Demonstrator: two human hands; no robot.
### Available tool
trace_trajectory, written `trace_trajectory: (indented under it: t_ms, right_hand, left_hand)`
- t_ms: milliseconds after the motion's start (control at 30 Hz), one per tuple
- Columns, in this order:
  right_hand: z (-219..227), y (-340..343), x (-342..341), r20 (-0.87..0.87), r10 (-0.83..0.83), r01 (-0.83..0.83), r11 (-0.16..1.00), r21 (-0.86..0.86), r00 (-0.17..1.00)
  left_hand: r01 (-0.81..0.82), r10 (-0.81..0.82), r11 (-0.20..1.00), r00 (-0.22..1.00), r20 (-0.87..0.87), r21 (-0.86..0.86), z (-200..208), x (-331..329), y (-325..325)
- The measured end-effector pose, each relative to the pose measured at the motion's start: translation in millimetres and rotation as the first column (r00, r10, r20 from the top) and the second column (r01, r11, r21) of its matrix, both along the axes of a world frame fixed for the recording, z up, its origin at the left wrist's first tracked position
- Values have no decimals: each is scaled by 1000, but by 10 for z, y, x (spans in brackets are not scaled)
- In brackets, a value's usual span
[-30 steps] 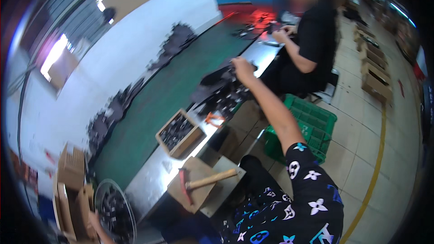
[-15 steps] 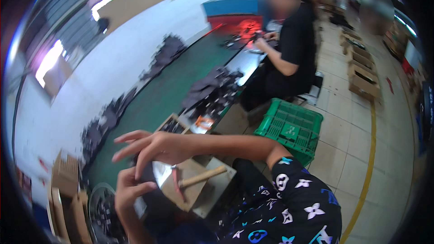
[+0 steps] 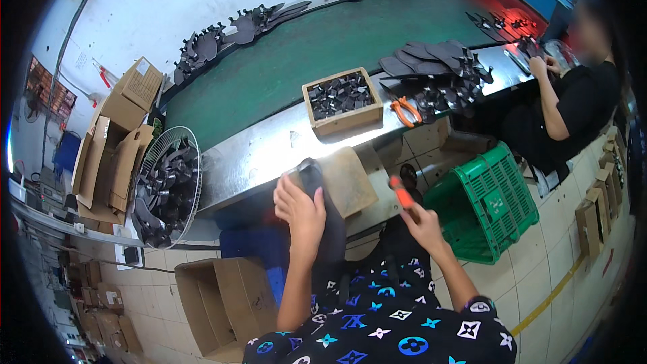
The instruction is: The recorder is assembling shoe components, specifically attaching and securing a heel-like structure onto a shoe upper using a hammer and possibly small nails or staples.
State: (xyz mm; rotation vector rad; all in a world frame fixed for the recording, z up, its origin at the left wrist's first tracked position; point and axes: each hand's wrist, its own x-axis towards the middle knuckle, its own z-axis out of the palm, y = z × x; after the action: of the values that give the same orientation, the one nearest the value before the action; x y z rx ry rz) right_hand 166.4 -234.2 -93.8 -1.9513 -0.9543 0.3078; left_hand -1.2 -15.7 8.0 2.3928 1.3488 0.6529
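At the brown block (image 3: 352, 183), our left hand (image 3: 300, 211), fingers half-curled, seemingly positions 1 dark piece (image 3: 311, 172) by the left edge; our right hand (image 3: 424, 229) firmly grips 1 red hammer (image 3: 402, 193). Next, we should steady the piece, fingertips clear.
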Motion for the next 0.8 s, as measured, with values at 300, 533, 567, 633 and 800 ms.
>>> trace_trajectory:
  t_ms: [300, 533, 567, 633, 800]
  right_hand:
    - [-80, -634, 88, -353, -477, 479, 874, -89, 805]
    - [-91, -386, 329, -415, -421, 505, 855, 116, 807]
    - [-80, -364, 363, -422, -419, 511, 850, 128, 804]
    - [-48, -311, 417, -381, -370, 448, 883, 139, 847]
    - [59, -175, 493, -340, -319, 408, 883, 234, 885]
  left_hand:
    - [410, -416, 854, 908, -55, 320, 508, 1179, 1208]
    - [665, -428, 738, 593, -682, 114, 488, 1898, 1736]
    - [700, -464, 711, 540, -702, 69, 481, 1867, 1779]
    - [809, -377, 539, 479, -792, 233, 412, 1844, 1833]
    - [839, -521, 437, 530, -669, 324, 470, 1689, 1940]
